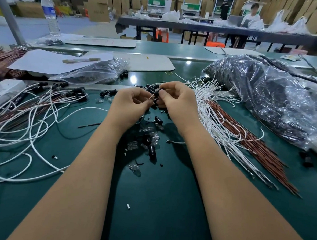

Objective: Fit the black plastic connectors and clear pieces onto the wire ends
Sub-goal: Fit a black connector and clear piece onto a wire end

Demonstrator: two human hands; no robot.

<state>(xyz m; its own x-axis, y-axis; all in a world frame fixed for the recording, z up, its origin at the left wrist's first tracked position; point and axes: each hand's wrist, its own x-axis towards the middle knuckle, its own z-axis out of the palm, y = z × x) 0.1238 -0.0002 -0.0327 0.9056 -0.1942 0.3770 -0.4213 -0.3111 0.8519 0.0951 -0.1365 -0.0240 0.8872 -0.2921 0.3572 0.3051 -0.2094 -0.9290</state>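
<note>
Two hands meet above green surface (150,201). Right hand (175,98) grip pinches black connector (156,92); left hand (131,102) grip pinches wire end (150,98), just left-below connector. Wire axis points up-right toward connector. Judgement: short push along that line seats it.

glossy green table (159,201), crinkly clear plastic bag (274,99)
</note>
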